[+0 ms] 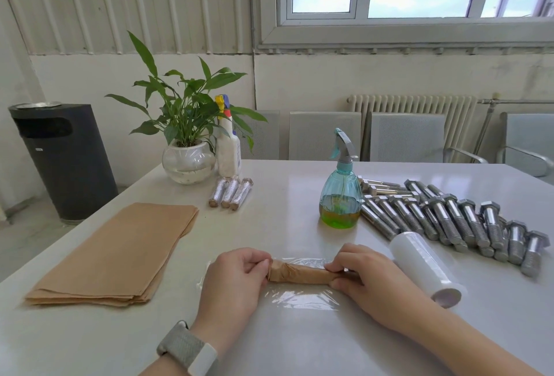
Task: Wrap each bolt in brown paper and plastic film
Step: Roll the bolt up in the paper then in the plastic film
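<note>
Two hands, left hand [236, 270] and right hand [362, 270], fingers clamped on a brown-paper-wrapped bolt [299, 274] lying on clear plastic film [299, 297] at 6 o'clock on the white table [269, 220].

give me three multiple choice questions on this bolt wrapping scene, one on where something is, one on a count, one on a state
1. Where does the roll of plastic film lie?
A. right of the right hand
B. on the stack of brown paper
C. beside the plant

2. How many finished wrapped bolts lie near the white spray bottle?
A. one
B. three
C. six

3. What is the state of the paper-wrapped bolt between the hands?
A. bare metal
B. lying on a film sheet, both hands gripping its ends
C. standing upright

Answers: 1 A, the roll lies just right of that hand; 2 B, three lie side by side; 3 B, the left hand and right hand grip its ends over the clear sheet.
</note>
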